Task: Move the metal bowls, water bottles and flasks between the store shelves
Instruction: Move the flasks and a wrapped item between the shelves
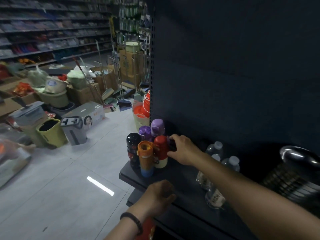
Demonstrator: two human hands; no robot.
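A cluster of flasks stands at the left end of a dark shelf (180, 181): a black flask (133, 144), an orange and blue one (146, 158), a red and cream one (161, 151) and two purple ones (156, 127). My right hand (184, 150) reaches in behind the red flask, its fingers closed around a dark flask (172, 144) that is mostly hidden. My left hand (160, 196) rests curled on the shelf's front edge, holding nothing I can see. Clear water bottles (231, 163) stand to the right of my arm. A stack of metal bowls (294, 172) sits at the far right.
The shelf's dark back panel rises behind the goods. Left of the shelf is a tiled aisle (69, 187) crowded with cardboard boxes, buckets, a yellow bin (50, 132), dustpans and brooms. A red container (142, 110) stands by the shelf's upright. Stocked shelving lines the far wall.
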